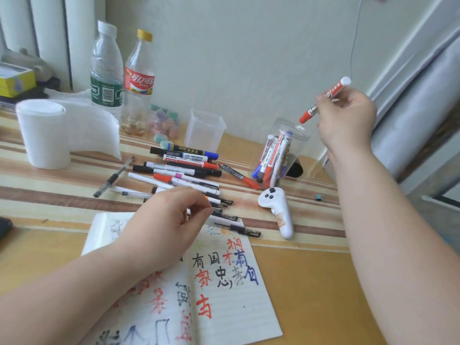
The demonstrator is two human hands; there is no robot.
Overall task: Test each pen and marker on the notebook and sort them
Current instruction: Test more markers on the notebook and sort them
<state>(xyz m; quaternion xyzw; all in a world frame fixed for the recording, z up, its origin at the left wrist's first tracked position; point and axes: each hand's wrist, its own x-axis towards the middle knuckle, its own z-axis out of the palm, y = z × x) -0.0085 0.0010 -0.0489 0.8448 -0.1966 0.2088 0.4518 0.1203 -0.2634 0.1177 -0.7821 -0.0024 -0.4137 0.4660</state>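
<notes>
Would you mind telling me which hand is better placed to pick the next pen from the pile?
Left. The left hand is directly over the pen pile beside the notebook, while the right hand holds a red marker above the clear jar.

The cola bottle (139,82) at the far left reads 可口可乐 in white on its red label. The green-labelled bottle (106,92) beside it shows a barcode, digits too small to read. The red marker (323,99), far right, bears a white logo beginning "Win". On the near notebook (231,317) are handwritten 有, 国 and 中 over 心 in black, and 家 and 古 in red.
</notes>
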